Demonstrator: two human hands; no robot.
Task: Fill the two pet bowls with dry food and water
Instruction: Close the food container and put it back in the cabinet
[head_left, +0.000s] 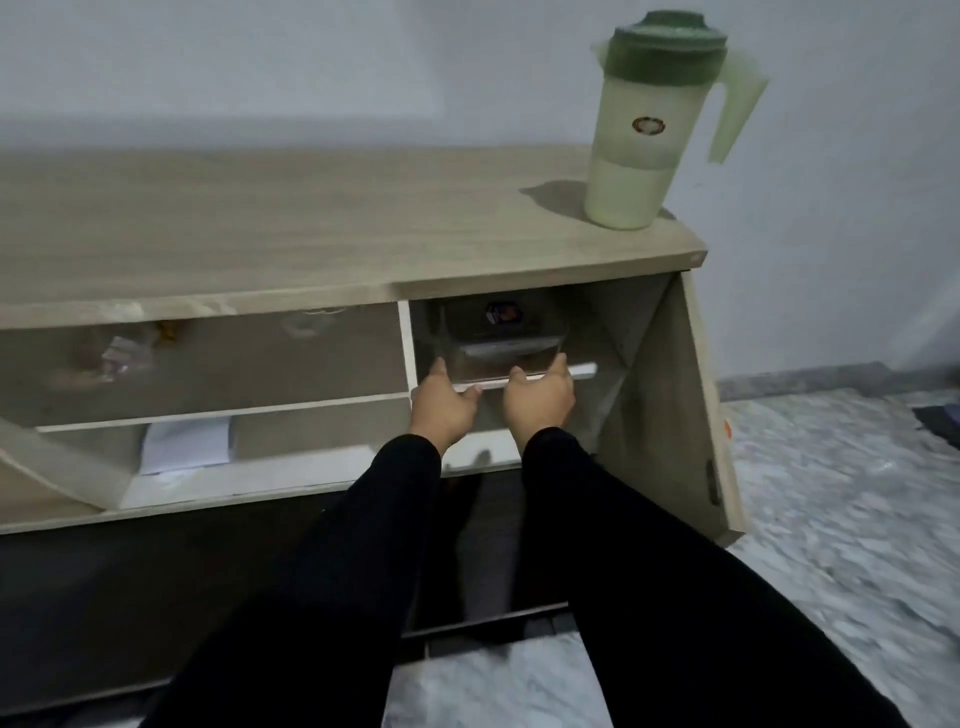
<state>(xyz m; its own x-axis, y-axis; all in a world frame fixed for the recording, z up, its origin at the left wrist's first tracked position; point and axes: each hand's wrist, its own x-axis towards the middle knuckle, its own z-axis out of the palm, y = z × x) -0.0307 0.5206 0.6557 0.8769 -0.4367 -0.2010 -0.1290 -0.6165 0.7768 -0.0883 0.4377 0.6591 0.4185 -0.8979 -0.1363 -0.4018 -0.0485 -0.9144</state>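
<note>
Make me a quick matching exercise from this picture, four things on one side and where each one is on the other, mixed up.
Things:
1. green jug
2. clear container
3. white paper
4. left hand

Places:
A. lower left shelf of the cabinet
B. at the clear container's left side
C. on the cabinet top, right end
D. upper right compartment, between both hands

Pairs: 1-C, 2-D, 3-A, 4-B. The right hand is at the container's other side.

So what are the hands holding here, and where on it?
Both hands, left and right, grip a clear plastic container in the cabinet compartment, one on each lower side of its front.
</note>
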